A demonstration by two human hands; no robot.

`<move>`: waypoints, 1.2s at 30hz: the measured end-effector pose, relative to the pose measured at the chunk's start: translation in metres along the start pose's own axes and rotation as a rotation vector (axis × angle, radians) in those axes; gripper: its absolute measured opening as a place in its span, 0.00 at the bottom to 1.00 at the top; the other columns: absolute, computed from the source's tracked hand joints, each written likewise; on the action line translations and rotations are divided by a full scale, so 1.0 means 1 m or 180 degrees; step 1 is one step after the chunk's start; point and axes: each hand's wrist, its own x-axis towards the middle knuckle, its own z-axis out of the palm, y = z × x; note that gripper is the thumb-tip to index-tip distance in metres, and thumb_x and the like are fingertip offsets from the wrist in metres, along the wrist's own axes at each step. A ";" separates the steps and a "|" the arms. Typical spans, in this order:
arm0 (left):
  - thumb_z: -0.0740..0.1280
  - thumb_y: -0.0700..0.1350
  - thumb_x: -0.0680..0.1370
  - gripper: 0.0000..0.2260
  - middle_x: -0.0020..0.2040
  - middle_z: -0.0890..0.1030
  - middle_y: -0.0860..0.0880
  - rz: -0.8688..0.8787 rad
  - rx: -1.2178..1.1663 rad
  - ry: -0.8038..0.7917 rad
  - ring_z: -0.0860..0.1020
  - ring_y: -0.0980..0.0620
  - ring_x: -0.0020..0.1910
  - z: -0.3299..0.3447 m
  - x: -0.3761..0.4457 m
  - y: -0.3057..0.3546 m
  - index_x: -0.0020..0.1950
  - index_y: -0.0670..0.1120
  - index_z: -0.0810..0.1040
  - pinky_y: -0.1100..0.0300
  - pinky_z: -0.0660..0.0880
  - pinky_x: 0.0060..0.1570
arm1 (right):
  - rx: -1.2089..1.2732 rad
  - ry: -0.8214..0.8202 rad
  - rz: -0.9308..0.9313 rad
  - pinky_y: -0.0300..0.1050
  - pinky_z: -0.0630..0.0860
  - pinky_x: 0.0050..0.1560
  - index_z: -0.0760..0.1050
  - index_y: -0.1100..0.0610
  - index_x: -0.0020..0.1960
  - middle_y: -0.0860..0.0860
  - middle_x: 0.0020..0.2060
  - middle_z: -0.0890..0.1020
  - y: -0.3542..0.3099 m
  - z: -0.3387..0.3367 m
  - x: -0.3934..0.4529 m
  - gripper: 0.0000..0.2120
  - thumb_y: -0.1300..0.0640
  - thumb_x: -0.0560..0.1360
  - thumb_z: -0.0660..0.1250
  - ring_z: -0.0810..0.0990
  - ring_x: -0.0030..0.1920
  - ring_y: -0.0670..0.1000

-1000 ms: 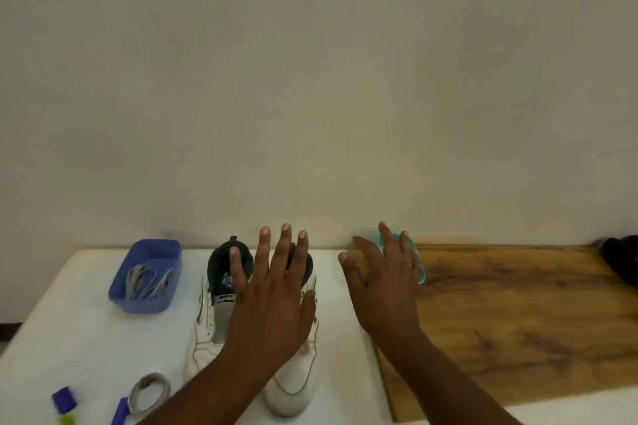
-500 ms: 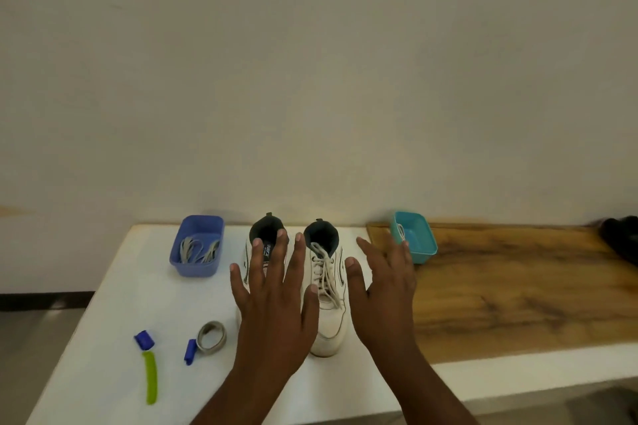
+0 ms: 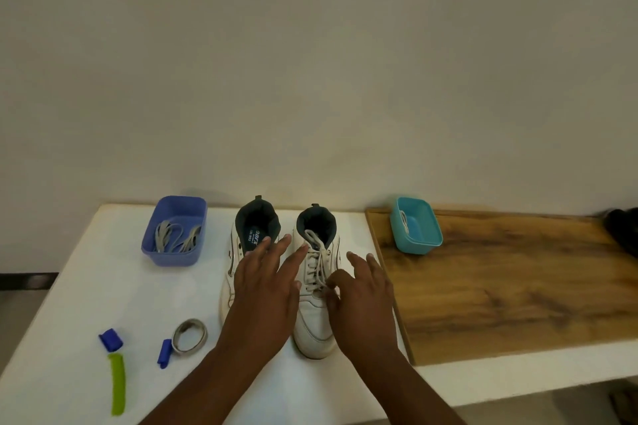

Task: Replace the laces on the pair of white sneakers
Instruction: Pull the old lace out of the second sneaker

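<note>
White table, plain wall behind: I see the laced right sneaker running near-to-far, right hand nearest, thumb touching its lace; left hand spread flat beside.

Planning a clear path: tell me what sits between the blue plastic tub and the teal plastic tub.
In the head view, the pair of white sneakers stands between blue tub and teal tub.

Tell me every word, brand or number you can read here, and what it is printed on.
"arx": the readable end of a pale blue brand word on the insole of the left sneaker; its first letters are unclear.
Smaller print beside it: too blurred to read.
No other text shows on anything else.
</note>
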 end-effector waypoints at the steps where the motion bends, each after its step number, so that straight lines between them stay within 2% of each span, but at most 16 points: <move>1: 0.63 0.48 0.79 0.23 0.75 0.70 0.49 -0.0007 -0.0056 -0.0040 0.65 0.43 0.76 0.002 0.000 -0.002 0.74 0.54 0.70 0.46 0.60 0.70 | 0.0278 0.0100 0.0064 0.56 0.63 0.75 0.81 0.43 0.51 0.50 0.71 0.76 0.002 0.000 0.001 0.03 0.46 0.78 0.70 0.67 0.77 0.56; 2: 0.62 0.49 0.79 0.22 0.74 0.72 0.49 -0.0030 -0.0134 -0.0099 0.67 0.43 0.75 0.003 -0.001 -0.002 0.74 0.54 0.71 0.47 0.61 0.70 | 0.0658 0.0155 0.0134 0.54 0.68 0.74 0.80 0.43 0.49 0.48 0.68 0.77 0.003 -0.003 0.001 0.01 0.47 0.79 0.70 0.70 0.74 0.52; 4: 0.64 0.49 0.80 0.21 0.71 0.76 0.48 -0.0054 -0.0370 -0.0217 0.72 0.44 0.70 0.007 0.000 -0.001 0.73 0.54 0.71 0.49 0.65 0.68 | 0.1490 0.0178 0.0131 0.47 0.76 0.62 0.77 0.45 0.48 0.42 0.57 0.80 0.002 -0.007 0.000 0.02 0.50 0.80 0.69 0.77 0.62 0.44; 6: 0.66 0.50 0.79 0.20 0.65 0.80 0.46 -0.0014 -0.0736 -0.0416 0.78 0.45 0.63 0.011 0.000 0.001 0.71 0.56 0.70 0.50 0.72 0.63 | 0.1961 -0.0050 -0.0110 0.43 0.77 0.54 0.79 0.46 0.50 0.40 0.50 0.80 -0.001 -0.010 -0.006 0.03 0.51 0.81 0.66 0.79 0.54 0.44; 8: 0.66 0.51 0.79 0.19 0.62 0.81 0.47 0.0057 -0.0851 -0.0742 0.79 0.46 0.59 0.011 0.002 0.001 0.71 0.56 0.73 0.50 0.76 0.62 | 0.1925 -0.0472 -0.0325 0.43 0.77 0.54 0.80 0.45 0.52 0.39 0.48 0.81 -0.004 -0.006 -0.012 0.06 0.49 0.83 0.64 0.80 0.52 0.43; 10: 0.68 0.50 0.80 0.16 0.60 0.81 0.51 0.0134 -0.0688 -0.0957 0.78 0.50 0.59 0.010 0.002 0.001 0.68 0.55 0.77 0.55 0.74 0.60 | 0.1737 -0.0452 -0.0155 0.43 0.78 0.53 0.80 0.44 0.53 0.39 0.46 0.82 -0.001 0.000 -0.010 0.07 0.48 0.83 0.63 0.80 0.50 0.41; 12: 0.68 0.49 0.80 0.12 0.56 0.81 0.53 0.0142 -0.0636 -0.0796 0.78 0.52 0.55 0.009 0.000 0.000 0.64 0.56 0.80 0.57 0.74 0.56 | 0.1462 -0.0302 0.0193 0.41 0.78 0.50 0.76 0.43 0.53 0.40 0.46 0.81 0.007 0.001 -0.002 0.02 0.48 0.81 0.66 0.80 0.47 0.41; 15: 0.66 0.50 0.81 0.10 0.54 0.81 0.56 0.0034 -0.0659 -0.0602 0.77 0.57 0.53 0.005 0.001 0.000 0.61 0.55 0.81 0.64 0.72 0.53 | 0.1030 -0.0608 0.0424 0.35 0.72 0.45 0.72 0.44 0.56 0.41 0.49 0.78 0.015 0.002 0.006 0.11 0.42 0.78 0.69 0.78 0.47 0.42; 17: 0.66 0.52 0.81 0.10 0.53 0.81 0.59 -0.0119 -0.0774 -0.0564 0.76 0.61 0.51 0.002 0.002 0.000 0.60 0.56 0.81 0.71 0.69 0.51 | 0.0877 -0.0647 0.0386 0.31 0.67 0.42 0.74 0.45 0.55 0.42 0.48 0.78 0.014 0.007 0.007 0.09 0.42 0.79 0.67 0.76 0.46 0.42; 19: 0.65 0.53 0.81 0.08 0.51 0.79 0.63 -0.0268 -0.0889 -0.0615 0.76 0.63 0.48 -0.002 0.002 0.001 0.59 0.59 0.79 0.73 0.69 0.48 | 0.0765 -0.0499 0.0345 0.32 0.69 0.41 0.74 0.46 0.52 0.43 0.45 0.79 0.013 0.012 0.007 0.04 0.46 0.81 0.65 0.77 0.44 0.43; 21: 0.65 0.53 0.80 0.05 0.47 0.79 0.64 -0.0381 -0.0980 -0.0633 0.77 0.64 0.47 -0.005 0.002 0.002 0.56 0.60 0.77 0.73 0.70 0.43 | 0.0796 -0.0261 0.0366 0.37 0.73 0.41 0.74 0.46 0.51 0.43 0.43 0.80 0.015 0.011 0.010 0.03 0.48 0.82 0.64 0.78 0.41 0.44; 23: 0.65 0.51 0.80 0.04 0.44 0.79 0.63 -0.0473 -0.1044 -0.0625 0.77 0.65 0.47 -0.007 0.003 0.004 0.54 0.59 0.75 0.74 0.70 0.39 | 0.0904 -0.0154 0.0385 0.37 0.72 0.41 0.73 0.44 0.57 0.41 0.47 0.81 0.018 0.008 0.013 0.06 0.47 0.81 0.65 0.80 0.43 0.43; 25: 0.66 0.51 0.80 0.04 0.41 0.79 0.62 -0.0505 -0.1079 -0.0682 0.78 0.65 0.45 -0.009 0.004 0.008 0.53 0.59 0.73 0.72 0.69 0.38 | 0.0963 -0.0368 0.0391 0.33 0.69 0.43 0.73 0.43 0.64 0.41 0.51 0.80 0.020 0.008 0.013 0.12 0.44 0.81 0.66 0.79 0.47 0.42; 29: 0.66 0.56 0.79 0.12 0.37 0.79 0.59 -0.0596 -0.0999 -0.0751 0.79 0.61 0.38 -0.008 0.005 0.013 0.59 0.60 0.67 0.67 0.72 0.37 | 0.1085 -0.0314 0.0304 0.30 0.66 0.42 0.77 0.46 0.51 0.42 0.46 0.80 0.013 0.008 0.017 0.01 0.50 0.81 0.67 0.77 0.44 0.41; 32: 0.64 0.58 0.80 0.15 0.39 0.79 0.58 -0.0753 -0.0884 -0.0617 0.79 0.61 0.39 -0.007 0.005 0.011 0.65 0.59 0.66 0.67 0.75 0.41 | 0.1368 -0.0183 0.0227 0.30 0.69 0.40 0.76 0.48 0.47 0.43 0.42 0.79 0.007 -0.008 0.018 0.05 0.52 0.81 0.65 0.78 0.41 0.41; 36: 0.64 0.54 0.81 0.17 0.50 0.79 0.59 -0.0807 -0.0856 -0.0618 0.78 0.60 0.42 0.001 0.009 0.010 0.70 0.56 0.71 0.64 0.77 0.49 | 0.2843 -0.0156 0.0379 0.34 0.71 0.33 0.75 0.60 0.42 0.53 0.34 0.77 -0.010 -0.040 0.009 0.10 0.57 0.80 0.62 0.73 0.33 0.42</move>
